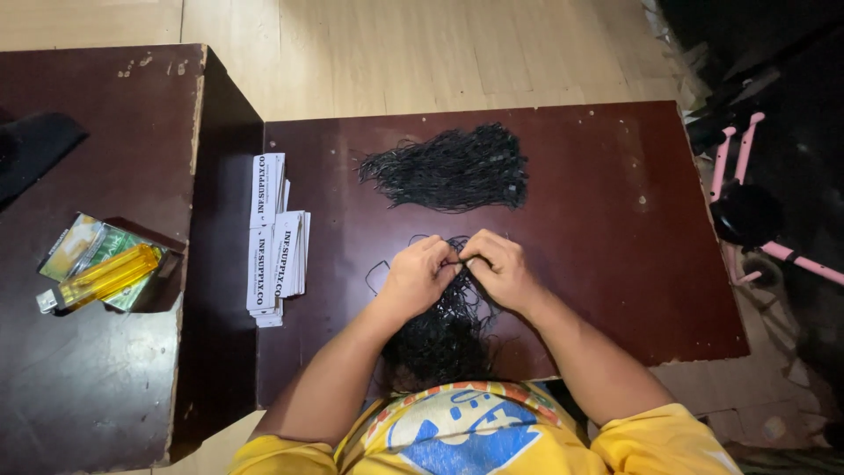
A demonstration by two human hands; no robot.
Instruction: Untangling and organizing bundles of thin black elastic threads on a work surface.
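Note:
My left hand and my right hand meet over the middle of a dark red-brown table. Both pinch a thin black string between their fingertips. Below the hands a loose heap of black strings runs down toward my body. A second, flatter bundle of black strings lies farther away on the table, apart from my hands. A stack of white paper tags with black print lies to the left of my left hand.
A higher dark table stands at the left with a yellow lighter on a green packet. A black cloth lies at its far left. Pink tube-framed equipment stands at the right on the light wood floor.

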